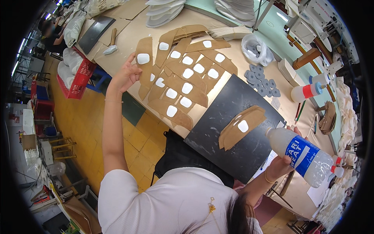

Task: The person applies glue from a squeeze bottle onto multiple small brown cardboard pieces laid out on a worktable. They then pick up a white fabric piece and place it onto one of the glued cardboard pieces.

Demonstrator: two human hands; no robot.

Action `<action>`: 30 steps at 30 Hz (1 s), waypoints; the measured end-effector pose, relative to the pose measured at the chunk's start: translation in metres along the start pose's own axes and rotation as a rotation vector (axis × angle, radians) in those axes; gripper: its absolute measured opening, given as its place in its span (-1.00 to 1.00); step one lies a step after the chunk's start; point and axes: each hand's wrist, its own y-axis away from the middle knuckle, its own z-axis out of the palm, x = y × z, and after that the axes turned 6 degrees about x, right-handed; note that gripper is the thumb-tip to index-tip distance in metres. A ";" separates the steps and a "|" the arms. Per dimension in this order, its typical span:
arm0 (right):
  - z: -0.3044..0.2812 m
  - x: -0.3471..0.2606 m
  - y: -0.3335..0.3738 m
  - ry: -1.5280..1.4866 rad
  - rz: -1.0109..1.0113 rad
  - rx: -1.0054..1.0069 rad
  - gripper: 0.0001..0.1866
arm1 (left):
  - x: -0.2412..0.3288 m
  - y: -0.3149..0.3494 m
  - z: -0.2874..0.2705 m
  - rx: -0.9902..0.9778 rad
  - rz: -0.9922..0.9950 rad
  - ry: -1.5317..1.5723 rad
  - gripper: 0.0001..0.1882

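Note:
My left hand [126, 74] reaches to the far left of the table, its fingers apart and fingertips at the left edge of a long brown piece [145, 74] with a white patch. I cannot tell whether they press on it. Several similar brown pieces [196, 84], each with a white patch, lie overlapping beside it. My right hand [281, 164] is wrapped round a clear plastic bottle [313, 169] with a blue label, tilted over the table's right side. Under its cap end, a small stack of brown pieces [241, 128] lies on a black board [210, 128].
Grey pieces with holes [261, 81] lie beside a plastic bag [257, 50]. A hammer [112, 42] rests at the far left. A bottle with a red label [307, 92] and pencils [300, 110] are at the right. A red crate [80, 80] stands left of the table.

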 end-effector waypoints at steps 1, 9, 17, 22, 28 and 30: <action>0.000 0.000 0.000 -0.002 -0.007 -0.013 0.07 | -0.012 -0.008 -0.023 0.027 -0.042 0.027 -0.24; -0.002 -0.002 -0.005 0.026 0.002 -0.024 0.08 | -0.062 0.011 -0.036 0.467 -0.239 -0.303 -0.23; 0.001 0.001 -0.003 -0.062 0.059 -0.010 0.05 | -0.059 0.041 0.039 0.380 0.186 -1.191 -0.52; -0.003 -0.004 -0.003 -0.052 0.040 -0.029 0.01 | -0.090 0.069 0.155 -0.155 0.228 -0.790 -0.81; -0.016 -0.007 -0.002 -0.027 0.035 0.011 0.01 | -0.144 0.093 0.229 -0.333 0.462 -1.055 -0.67; -0.020 -0.006 -0.001 -0.020 0.039 0.024 0.01 | -0.150 0.097 0.238 -0.283 0.476 -1.162 -0.59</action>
